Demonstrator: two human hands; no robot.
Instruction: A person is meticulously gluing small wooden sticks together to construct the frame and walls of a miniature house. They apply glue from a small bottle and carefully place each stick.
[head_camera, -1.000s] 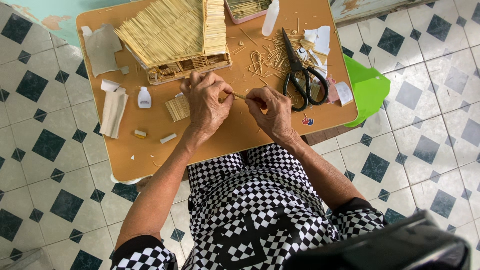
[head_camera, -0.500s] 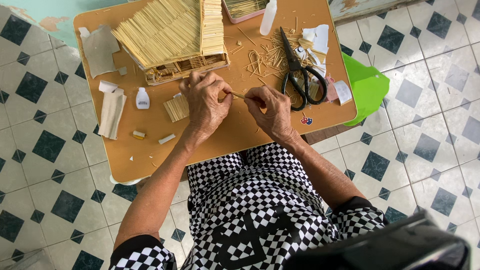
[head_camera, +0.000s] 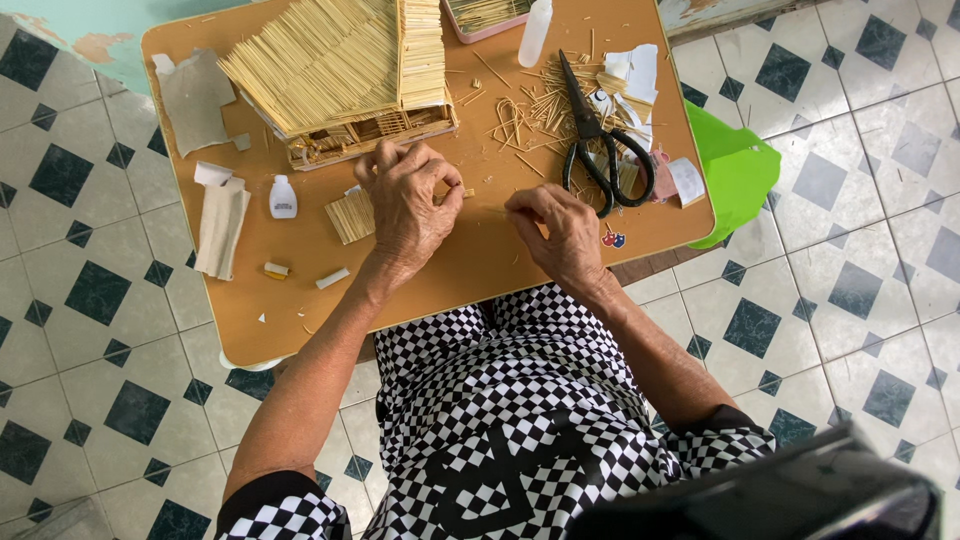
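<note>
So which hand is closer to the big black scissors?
Right. The right hand sits just beside the scissors handles; the left hand is farther away, near the straw house.

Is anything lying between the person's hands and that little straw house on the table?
Nothing visible blocks the way. The left hand sits just below the straw house, over a small straw panel. The right hand pinches a thin straw; the scissors lie off to its right.

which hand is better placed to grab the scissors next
Right. The right hand sits just beside the black-handled scissors, its knuckles close to the handle loops, though its fingertips pinch a thin stick. The left hand is farther off, near the small stick panel below the model house.
</note>
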